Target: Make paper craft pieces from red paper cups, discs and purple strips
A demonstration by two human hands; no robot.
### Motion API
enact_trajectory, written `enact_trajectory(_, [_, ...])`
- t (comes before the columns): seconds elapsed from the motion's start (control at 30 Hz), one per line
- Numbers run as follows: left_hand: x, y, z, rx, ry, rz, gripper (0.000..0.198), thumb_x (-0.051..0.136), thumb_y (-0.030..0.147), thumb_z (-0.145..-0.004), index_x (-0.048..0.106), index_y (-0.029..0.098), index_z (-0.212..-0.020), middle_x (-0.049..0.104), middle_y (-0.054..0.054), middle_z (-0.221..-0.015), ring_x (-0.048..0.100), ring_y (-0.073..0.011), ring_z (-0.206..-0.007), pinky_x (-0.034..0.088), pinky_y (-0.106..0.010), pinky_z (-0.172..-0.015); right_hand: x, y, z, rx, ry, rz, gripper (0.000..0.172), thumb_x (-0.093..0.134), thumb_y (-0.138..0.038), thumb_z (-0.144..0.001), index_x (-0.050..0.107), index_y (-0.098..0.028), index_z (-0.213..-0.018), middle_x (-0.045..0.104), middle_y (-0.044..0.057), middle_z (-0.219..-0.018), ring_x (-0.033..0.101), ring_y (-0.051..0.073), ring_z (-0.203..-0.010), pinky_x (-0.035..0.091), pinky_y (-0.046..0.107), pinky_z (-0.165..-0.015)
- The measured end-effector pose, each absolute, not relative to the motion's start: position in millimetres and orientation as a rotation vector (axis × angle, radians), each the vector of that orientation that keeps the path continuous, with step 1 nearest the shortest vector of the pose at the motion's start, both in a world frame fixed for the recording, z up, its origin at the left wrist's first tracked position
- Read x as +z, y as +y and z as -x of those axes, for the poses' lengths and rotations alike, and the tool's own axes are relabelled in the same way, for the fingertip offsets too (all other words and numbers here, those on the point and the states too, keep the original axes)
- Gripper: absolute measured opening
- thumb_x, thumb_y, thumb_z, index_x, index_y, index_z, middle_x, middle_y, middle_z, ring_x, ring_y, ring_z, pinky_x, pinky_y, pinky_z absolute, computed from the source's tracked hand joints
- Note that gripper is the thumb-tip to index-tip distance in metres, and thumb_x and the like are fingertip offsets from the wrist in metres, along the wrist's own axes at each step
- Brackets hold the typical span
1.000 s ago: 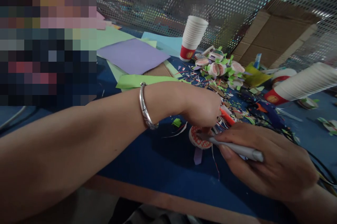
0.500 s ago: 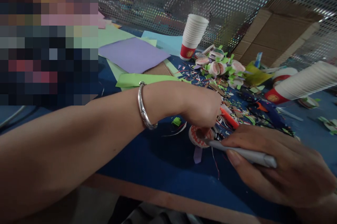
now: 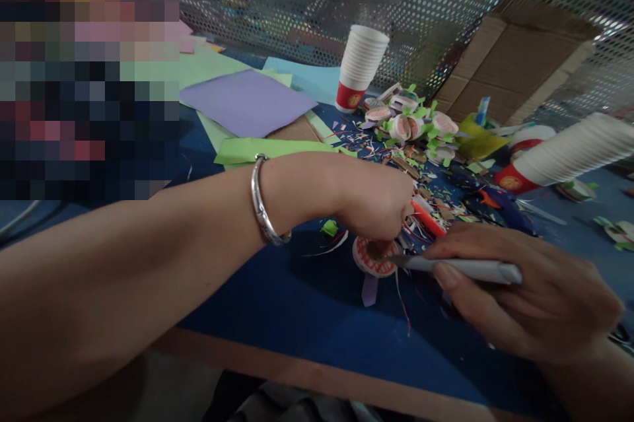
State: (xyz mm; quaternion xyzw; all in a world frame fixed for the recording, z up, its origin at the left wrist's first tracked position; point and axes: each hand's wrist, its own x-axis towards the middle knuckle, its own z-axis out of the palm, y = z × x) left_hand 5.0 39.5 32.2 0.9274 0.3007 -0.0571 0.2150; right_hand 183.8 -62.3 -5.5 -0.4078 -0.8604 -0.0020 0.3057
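My left hand (image 3: 381,201), a silver bangle on its wrist, is bent down with curled fingers at a small round paper-cup base (image 3: 375,268). The fingertips are mostly hidden, but they hold the piece against the blue table. Red-orange marks cover its top, and a purple paper tab (image 3: 369,291) sticks out at the near side. From the right, my right hand (image 3: 520,290) grips a slim grey pen-like tool (image 3: 465,270). Its dark tapering tip is at the right edge of the cup base. Just beyond my hands lies an orange-red stick-like object (image 3: 428,218), partly covered.
Paper scraps (image 3: 366,144) litter the table behind my hands. Round pieces with green tabs (image 3: 409,121) are heaped near an upright cup stack (image 3: 361,65). Another cup stack (image 3: 569,151) lies at right by a dark blue tool (image 3: 510,211). Purple paper (image 3: 250,102) lies at left.
The pen-like tool has drawn slightly right, and its tip now sits nearer the cup base's edge. My right hand has risen a little. The left hand keeps its place at the piece.
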Motion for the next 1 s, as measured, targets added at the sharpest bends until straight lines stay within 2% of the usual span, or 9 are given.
enact_trajectory(0.1, [33.2,43.5,-3.2,-0.370,0.633,-2.480,0.022,0.062,0.014,-0.084,0.079,0.018,-0.070,0.073,-0.001,-0.068,0.056,-0.0118,-0.062,0.036,-0.024,-0.057,-7.3,-64.4,-185.1,-0.032,-2.230,1.053,0.013,0.062,-0.014,-0.084,0.066,-0.025,-0.089,0.074,-0.002,-0.073,0.070,0.014,-0.056,0.058,0.026,-0.058])
enact_trajectory(0.2, [32.7,47.4,2.7,-0.255,0.591,-2.504,0.024,0.057,0.012,-0.085,0.080,0.019,-0.081,0.073,-0.001,-0.072,0.055,-0.0124,-0.062,0.034,-0.026,-0.058,-8.8,-68.6,-189.3,-0.085,-2.086,1.140,0.014,0.064,-0.015,-0.084,0.069,-0.027,-0.088,0.075,-0.003,-0.076,0.071,0.016,-0.059,0.054,0.029,-0.056])
enact_trajectory(0.33, [33.2,45.5,10.1,-0.187,0.606,-2.518,0.019,0.063,0.014,-0.081,0.079,0.019,-0.091,0.074,-0.001,-0.080,0.057,-0.0141,-0.067,0.034,-0.028,-0.060,-11.6,-69.9,-199.0,-0.165,-1.925,1.218,0.012,0.068,-0.019,-0.084,0.073,-0.030,-0.090,0.076,-0.002,-0.079,0.070,0.018,-0.062,0.049,0.033,-0.052])
enact_trajectory(0.43, [31.1,40.3,11.0,-0.253,0.645,-2.526,0.021,0.069,0.016,-0.077,0.077,0.019,-0.096,0.072,0.000,-0.080,0.056,-0.0138,-0.063,0.033,-0.028,-0.058,-12.8,-65.9,-204.6,-0.188,-1.908,1.187,0.015,0.068,-0.018,-0.084,0.072,-0.030,-0.090,0.077,0.000,-0.078,0.070,0.020,-0.062,0.050,0.035,-0.054])
enact_trajectory(0.63, [22.0,34.1,11.9,-0.246,0.678,-2.467,0.014,0.069,0.015,-0.074,0.071,0.019,-0.087,0.072,0.000,-0.078,0.058,-0.0140,-0.065,0.032,-0.026,-0.055,-13.0,-59.6,-205.1,-0.201,-1.882,1.139,0.016,0.069,-0.017,-0.083,0.072,-0.030,-0.091,0.074,-0.003,-0.072,0.068,0.018,-0.057,0.048,0.034,-0.052])
enact_trajectory(0.77, [22.5,36.2,25.3,-0.109,0.728,-2.501,0.011,0.066,0.018,-0.080,0.073,0.020,-0.088,0.071,0.000,-0.078,0.058,-0.0135,-0.066,0.035,-0.025,-0.058,-13.4,-54.7,-204.0,-0.274,-1.927,1.114,0.018,0.070,-0.014,-0.083,0.074,-0.029,-0.092,0.076,-0.002,-0.076,0.070,0.018,-0.061,0.051,0.032,-0.056])
enact_trajectory(1.0, [20.8,49.8,55.4,-0.043,1.035,-2.580,0.013,0.063,0.025,-0.082,0.074,0.020,-0.088,0.070,-0.001,-0.074,0.058,-0.0133,-0.061,0.033,-0.027,-0.059,-11.3,-37.5,-210.3,-0.350,-2.069,1.219,0.009,0.069,-0.020,-0.090,0.073,-0.027,-0.094,0.077,0.000,-0.079,0.073,0.020,-0.067,0.054,0.031,-0.063])
